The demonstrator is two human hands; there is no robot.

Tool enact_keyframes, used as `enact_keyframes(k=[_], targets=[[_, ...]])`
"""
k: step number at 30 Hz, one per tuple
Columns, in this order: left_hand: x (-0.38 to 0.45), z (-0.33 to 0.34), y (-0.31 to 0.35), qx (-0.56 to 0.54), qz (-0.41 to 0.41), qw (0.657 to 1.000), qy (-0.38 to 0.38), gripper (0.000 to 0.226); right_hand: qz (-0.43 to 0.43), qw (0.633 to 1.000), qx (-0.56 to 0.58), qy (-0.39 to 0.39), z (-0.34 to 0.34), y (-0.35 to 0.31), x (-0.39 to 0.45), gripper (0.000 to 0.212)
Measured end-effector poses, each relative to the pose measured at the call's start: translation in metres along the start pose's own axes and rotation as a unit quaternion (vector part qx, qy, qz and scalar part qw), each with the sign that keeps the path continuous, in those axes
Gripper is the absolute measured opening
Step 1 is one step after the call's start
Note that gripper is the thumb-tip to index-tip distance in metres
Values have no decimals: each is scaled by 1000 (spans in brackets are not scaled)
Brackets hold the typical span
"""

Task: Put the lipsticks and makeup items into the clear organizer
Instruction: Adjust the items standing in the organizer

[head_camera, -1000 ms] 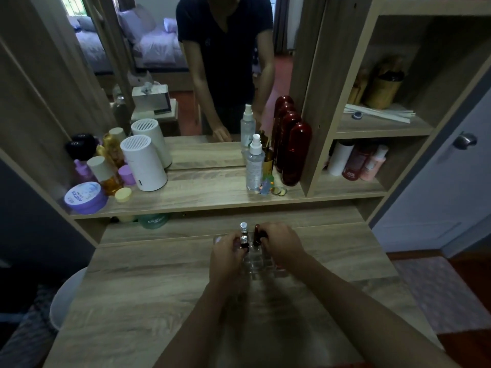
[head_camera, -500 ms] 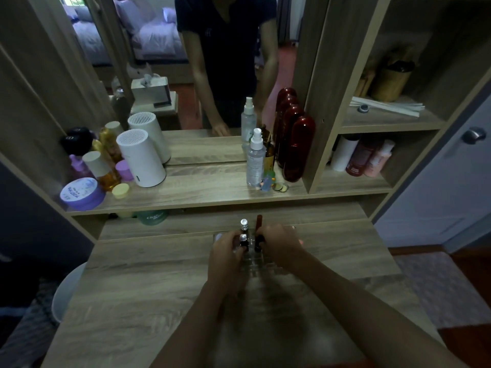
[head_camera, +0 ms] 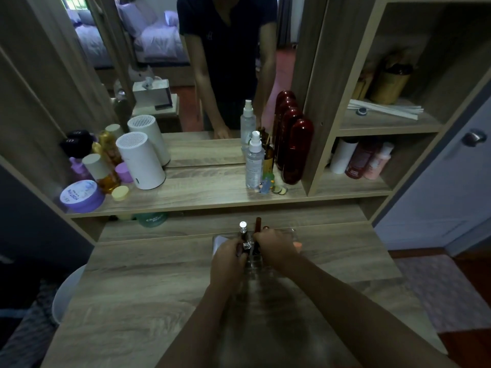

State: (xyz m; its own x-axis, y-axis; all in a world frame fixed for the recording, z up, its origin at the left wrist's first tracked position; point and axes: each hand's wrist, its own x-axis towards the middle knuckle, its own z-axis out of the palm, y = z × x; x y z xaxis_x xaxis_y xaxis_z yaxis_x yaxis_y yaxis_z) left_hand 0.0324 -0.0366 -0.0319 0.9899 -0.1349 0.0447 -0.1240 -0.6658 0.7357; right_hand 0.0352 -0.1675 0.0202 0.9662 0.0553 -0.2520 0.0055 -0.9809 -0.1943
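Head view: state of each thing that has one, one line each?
clear organizer: upright on the table, partly hidden by both hands
silver-capped tube: standing upright in the organizer
dark brown tube: upright, capped
left hand: closed around a dark tube
right hand: fingers on the dark brown tube
spray bottle: upright, capped
purple jar: lid on

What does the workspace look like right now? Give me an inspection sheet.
Surface: wooden vanity top, mostly bare.
Job's things: clear organizer between both hands; silver-capped tube and dark tube stand upright at it.
Clutter: purple jar, white cylinder, spray bottle, dark red bottles on the shelf.
Grippers: left hand and right hand at the organizer; grips hidden.
Cables: nothing seen.
Surroundings: mirror, side cubbies.
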Motion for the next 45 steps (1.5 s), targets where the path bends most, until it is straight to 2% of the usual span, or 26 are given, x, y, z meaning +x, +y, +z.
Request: enact_keyframes(k=[8, 15, 22, 30, 38, 45], targets=[[3, 2, -4, 6, 11, 1000, 11, 21, -41, 999, -20, 15, -3, 3, 2, 25], [5, 2, -5, 3, 6, 1000, 6, 21, -39, 999, -16, 8, -8, 2, 3, 23], [7, -3, -7, 16, 19, 1000, 9, 20, -25, 989, 22, 146, -35, 8, 11, 18], [9, -9, -6, 22, 2, 1000, 0, 16, -19, 996, -29, 87, -37, 2, 20, 20], [11, -10, -5, 26, -4, 1000, -4, 15, -58, 992, -63, 94, -30, 1, 11, 19], [9, -10, -3, 30, 5, 1000, -4, 13, -60, 993, -40, 93, -32, 4, 10, 19]])
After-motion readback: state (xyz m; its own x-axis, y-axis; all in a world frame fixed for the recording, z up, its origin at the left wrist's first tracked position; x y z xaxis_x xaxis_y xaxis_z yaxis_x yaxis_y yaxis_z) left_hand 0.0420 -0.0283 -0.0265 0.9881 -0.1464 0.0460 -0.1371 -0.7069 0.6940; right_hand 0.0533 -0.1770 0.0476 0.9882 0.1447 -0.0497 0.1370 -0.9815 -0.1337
